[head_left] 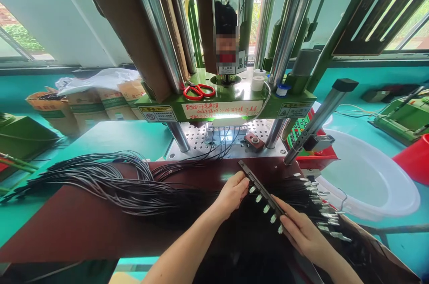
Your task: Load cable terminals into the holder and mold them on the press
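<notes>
Between my two hands a dark metal bar [261, 190] is held at a slant, its far end up and to the left. Several silvery connectors [267, 208] stick out along its lower side. My left hand [233, 192] is closed round the bar near its upper end. Toward the lower end, my right hand [301, 232] grips it with the thumb on top. A bundle of black cables [134, 185] lies on the brown board to the left. More cables with metal connector ends [315, 190] lie beyond my right hand.
A green press [161, 103] with steel columns stands in front, cables running into its lit lower plate [194, 136]. Red-handled scissors [199, 91] lie on its ledge. A white tub [368, 181] stands at right. Cardboard boxes [87, 103] are at back left. The brown board [50, 230] spans the front.
</notes>
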The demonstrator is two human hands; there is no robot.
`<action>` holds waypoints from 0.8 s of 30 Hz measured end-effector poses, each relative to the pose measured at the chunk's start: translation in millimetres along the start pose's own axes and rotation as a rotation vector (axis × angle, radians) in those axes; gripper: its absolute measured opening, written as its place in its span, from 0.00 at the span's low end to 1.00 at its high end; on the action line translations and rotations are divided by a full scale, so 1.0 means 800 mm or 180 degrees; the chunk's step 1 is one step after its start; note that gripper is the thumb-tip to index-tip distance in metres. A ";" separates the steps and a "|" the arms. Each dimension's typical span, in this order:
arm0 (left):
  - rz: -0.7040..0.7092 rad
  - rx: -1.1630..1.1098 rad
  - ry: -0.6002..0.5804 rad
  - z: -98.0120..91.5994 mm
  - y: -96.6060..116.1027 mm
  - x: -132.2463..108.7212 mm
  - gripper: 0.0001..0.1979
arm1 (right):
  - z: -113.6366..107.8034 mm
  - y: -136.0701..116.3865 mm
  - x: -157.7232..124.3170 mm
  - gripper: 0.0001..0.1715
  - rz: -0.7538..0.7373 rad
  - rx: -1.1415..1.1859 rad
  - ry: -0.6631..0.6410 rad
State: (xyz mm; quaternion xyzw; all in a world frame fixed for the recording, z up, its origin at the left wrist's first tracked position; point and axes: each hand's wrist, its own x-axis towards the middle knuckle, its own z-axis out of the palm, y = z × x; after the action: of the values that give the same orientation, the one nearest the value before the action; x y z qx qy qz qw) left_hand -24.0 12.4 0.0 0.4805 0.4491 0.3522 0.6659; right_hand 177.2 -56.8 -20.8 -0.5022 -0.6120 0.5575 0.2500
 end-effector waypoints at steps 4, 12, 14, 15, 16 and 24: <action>-0.0060 0.0571 0.0028 -0.002 0.002 0.014 0.10 | 0.001 -0.005 0.006 0.38 0.0166 0.0111 0.0207; 0.0928 0.2976 0.1750 -0.089 0.035 0.052 0.18 | -0.020 -0.009 0.022 0.35 0.0144 -0.1311 0.0534; 0.0676 0.3437 0.2034 -0.109 0.037 0.060 0.19 | -0.024 -0.013 0.025 0.33 -0.0168 -0.2532 0.0503; 0.0508 0.3609 0.2068 -0.115 0.036 0.063 0.21 | -0.025 -0.017 0.028 0.32 -0.0269 -0.3071 0.0464; 0.0362 0.3738 0.2051 -0.118 0.034 0.065 0.23 | -0.027 -0.021 0.032 0.31 -0.0296 -0.3500 0.0410; 0.0091 0.3846 0.1837 -0.107 0.011 0.071 0.40 | -0.067 -0.078 0.173 0.23 -0.1477 -0.3056 0.0853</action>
State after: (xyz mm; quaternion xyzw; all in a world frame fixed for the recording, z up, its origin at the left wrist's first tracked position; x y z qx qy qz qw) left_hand -84.4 93.3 -18.0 0.6614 0.7210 0.1620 0.1282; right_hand 151.7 97.8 15.8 -0.4783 -0.8551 0.0771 0.1849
